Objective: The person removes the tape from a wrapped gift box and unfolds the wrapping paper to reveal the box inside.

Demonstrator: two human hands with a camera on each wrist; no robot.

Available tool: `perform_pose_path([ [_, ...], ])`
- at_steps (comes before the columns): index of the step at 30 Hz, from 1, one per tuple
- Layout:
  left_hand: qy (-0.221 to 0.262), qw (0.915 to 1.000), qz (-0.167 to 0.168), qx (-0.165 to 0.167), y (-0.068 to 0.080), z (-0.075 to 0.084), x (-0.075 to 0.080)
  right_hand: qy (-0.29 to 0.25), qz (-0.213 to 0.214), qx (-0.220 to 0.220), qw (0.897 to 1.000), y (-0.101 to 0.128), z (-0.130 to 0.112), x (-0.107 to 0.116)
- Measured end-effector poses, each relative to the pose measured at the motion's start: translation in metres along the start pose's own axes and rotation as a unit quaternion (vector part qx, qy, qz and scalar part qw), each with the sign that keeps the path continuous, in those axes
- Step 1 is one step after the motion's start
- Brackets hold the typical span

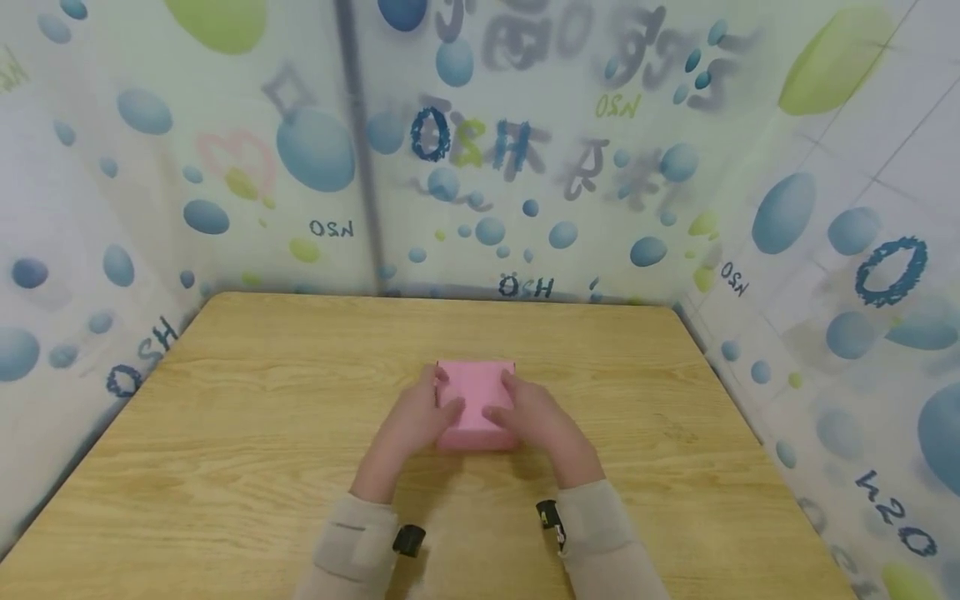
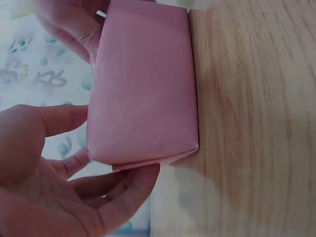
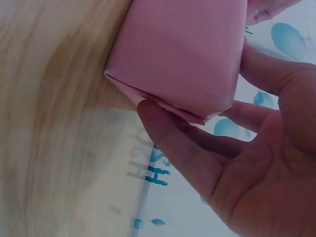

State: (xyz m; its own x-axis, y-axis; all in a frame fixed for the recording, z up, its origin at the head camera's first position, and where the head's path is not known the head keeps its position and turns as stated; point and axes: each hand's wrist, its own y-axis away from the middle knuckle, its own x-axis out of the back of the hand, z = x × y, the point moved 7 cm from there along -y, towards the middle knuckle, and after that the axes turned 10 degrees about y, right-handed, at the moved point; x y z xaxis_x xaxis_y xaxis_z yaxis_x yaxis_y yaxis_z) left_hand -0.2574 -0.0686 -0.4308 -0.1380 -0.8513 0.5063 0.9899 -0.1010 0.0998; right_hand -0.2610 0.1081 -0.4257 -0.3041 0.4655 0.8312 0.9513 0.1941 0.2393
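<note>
A pink box (image 1: 477,392), with folded, paper-like flaps at its ends, sits on the wooden table in front of me. My left hand (image 1: 416,417) grips its left side, thumb on the top face and fingers along the end. From the right, my right hand (image 1: 536,417) holds it the same way. In the left wrist view the left fingers (image 2: 133,195) press against a folded end flap of the box (image 2: 143,84). The right wrist view has the right index finger (image 3: 170,136) against the opposite end flap of the box (image 3: 180,54). The box's underside is hidden.
The wooden table (image 1: 247,433) reaches back to a patterned curtain (image 1: 480,192) with blue and green drops and lettering. More of this curtain stands along the left and right table edges. Each wrist wears a cuff with a small black camera (image 1: 409,540).
</note>
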Motion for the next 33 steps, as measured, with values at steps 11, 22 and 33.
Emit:
perform_pose_path([
  [11, -0.072, 0.9970, 0.027, 0.008, -0.005, 0.010, -0.005, 0.013, -0.006, -0.005, 1.000, 0.001, -0.002, -0.003],
  [22, -0.030, 0.9987, 0.014, 0.040, -0.004, 0.006, 0.003, 0.027, -0.006, -0.002, 1.000, 0.002, -0.003, -0.001],
  [33, -0.012, 0.9984, 0.030, 0.046, -0.003, -0.007, 0.029, 0.037, -0.012, -0.003, 0.999, 0.001, -0.004, -0.001],
])
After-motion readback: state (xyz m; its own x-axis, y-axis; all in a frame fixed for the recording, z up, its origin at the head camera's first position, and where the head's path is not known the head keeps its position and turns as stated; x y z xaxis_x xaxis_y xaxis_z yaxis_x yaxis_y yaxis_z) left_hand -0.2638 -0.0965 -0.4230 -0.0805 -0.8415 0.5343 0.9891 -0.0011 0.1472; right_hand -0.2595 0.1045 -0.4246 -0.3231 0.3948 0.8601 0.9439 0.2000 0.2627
